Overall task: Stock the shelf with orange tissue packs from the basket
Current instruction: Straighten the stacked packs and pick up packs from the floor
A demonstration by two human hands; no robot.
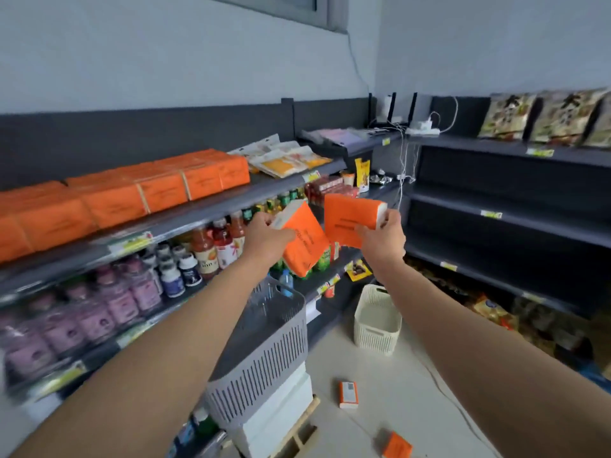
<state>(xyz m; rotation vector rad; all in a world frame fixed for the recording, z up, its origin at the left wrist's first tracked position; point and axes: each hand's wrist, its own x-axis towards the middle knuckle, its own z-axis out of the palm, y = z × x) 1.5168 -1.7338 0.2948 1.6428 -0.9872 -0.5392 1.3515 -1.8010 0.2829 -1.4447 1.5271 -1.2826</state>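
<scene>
My left hand [266,233] grips an orange tissue pack [302,246] that tilts down to the right. My right hand [382,238] holds a second orange tissue pack [350,218] by its white end. Both packs hang in the air in front of the middle shelves, nearly touching. A row of orange tissue packs [132,190] lies on the top shelf [205,213] at the left. The grey slotted basket [264,352] stands below my left forearm on a white box; its inside looks empty as far as I can see.
Bottles and jars [185,266] fill the shelves under the tissue row. Yellow snack bags [284,160] lie right of the packs. A cream basket [377,319] stands on the floor. Two orange packs [347,395] [396,446] lie on the floor tiles. Dark shelves at right are mostly bare.
</scene>
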